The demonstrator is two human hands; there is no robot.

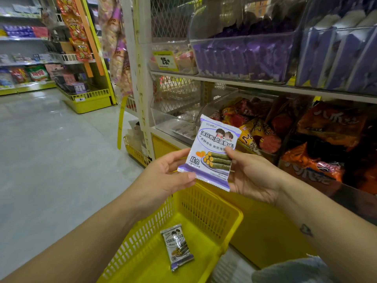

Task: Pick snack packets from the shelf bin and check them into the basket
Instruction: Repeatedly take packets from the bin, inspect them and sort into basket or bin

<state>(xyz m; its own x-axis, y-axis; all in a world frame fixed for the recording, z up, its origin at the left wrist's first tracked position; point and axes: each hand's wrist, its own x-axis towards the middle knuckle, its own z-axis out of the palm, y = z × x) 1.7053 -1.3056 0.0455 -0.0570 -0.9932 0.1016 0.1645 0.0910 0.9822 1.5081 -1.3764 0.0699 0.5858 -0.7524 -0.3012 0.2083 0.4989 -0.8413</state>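
I hold a white-and-purple snack packet [212,152] upright in front of me, printed side toward the camera. My left hand [169,176] pinches its lower left corner, thumb on the front. My right hand [253,176] grips its right edge, thumb on the front. Below the packet stands a yellow plastic basket [222,213] on the floor. One packet of the same kind [177,246] lies flat on the basket's bottom. A clear shelf bin [242,58] filled with purple packets sits on the upper shelf to the right.
Clear bins of orange and red snack bags [318,139] fill the lower shelf on the right. A white shelf post [140,94] rises left of the bins. Grey floor [51,160] stretches to the left toward yellow racks [91,99] of goods.
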